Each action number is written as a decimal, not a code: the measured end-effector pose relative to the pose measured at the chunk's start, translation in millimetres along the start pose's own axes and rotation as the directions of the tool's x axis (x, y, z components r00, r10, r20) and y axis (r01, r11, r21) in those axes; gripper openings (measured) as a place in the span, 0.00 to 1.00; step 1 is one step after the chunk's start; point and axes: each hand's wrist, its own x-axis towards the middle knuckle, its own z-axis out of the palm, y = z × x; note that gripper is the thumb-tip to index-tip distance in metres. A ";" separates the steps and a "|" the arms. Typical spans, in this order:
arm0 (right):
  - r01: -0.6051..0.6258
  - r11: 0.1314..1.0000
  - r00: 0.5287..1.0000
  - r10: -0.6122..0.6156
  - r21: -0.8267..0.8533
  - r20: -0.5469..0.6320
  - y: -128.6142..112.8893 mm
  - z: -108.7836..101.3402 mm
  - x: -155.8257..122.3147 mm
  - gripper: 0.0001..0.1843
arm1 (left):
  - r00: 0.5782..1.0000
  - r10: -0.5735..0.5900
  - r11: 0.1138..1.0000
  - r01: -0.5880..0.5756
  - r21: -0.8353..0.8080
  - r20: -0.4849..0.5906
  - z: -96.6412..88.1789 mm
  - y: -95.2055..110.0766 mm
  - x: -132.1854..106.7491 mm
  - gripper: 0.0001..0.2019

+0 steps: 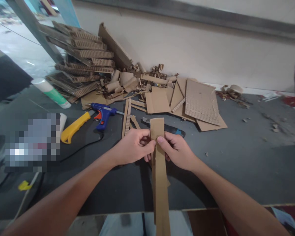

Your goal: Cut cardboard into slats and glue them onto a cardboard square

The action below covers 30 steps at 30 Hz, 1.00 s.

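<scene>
A long cardboard strip (161,183) runs from above the middle of the table down toward my lap, with a second layer of cardboard showing along its left side. My left hand (137,146) pinches it from the left, thumb on the front and fingers curled behind. From the right, my right hand (177,149) presses its thumb on the strip's face, its other fingers partly hidden behind. Just beyond my hands lies a utility knife (173,130) with a dark and blue handle, partly covered by the strip. Corrugated cardboard pieces (127,118) lie near my left hand.
A blue glue gun (103,115), a yellow-handled tool (76,127) and a white-green tube (51,93) lie on the left. Stacked corrugated blocks (88,54) and cardboard scraps (124,82) line the wall. Flat cardboard sheets (202,101) rest at back right. A black cord (85,148) crosses the table.
</scene>
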 end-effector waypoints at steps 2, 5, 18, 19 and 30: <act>0.014 1.000 1.000 -0.014 -0.002 0.001 0.1 -0.6 0.6 0.17 | 1.000 0.008 1.000 -0.008 0.021 -0.008 0.2 0.8 -1.1 0.04; 0.013 1.000 1.000 -0.013 -0.018 -0.015 2.8 -1.4 0.6 0.17 | 1.000 0.024 0.998 -0.023 0.064 -0.017 0.3 2.5 -2.0 0.04; -0.035 0.998 0.999 0.033 -0.049 -0.033 -2.6 -6.6 -1.1 0.21 | 0.998 0.050 0.997 -0.048 -0.062 0.026 -1.1 -1.1 -0.9 0.08; -0.042 0.997 0.999 0.041 -0.059 -0.021 -3.4 -7.9 -1.2 0.21 | 0.998 0.056 0.995 -0.055 -0.088 0.010 -1.1 -0.9 -0.8 0.09; -0.003 0.993 0.997 0.011 -0.116 0.071 -7.4 -5.9 -0.1 0.20 | 1.000 -0.004 0.978 0.010 -0.209 0.029 -3.4 5.5 1.3 0.10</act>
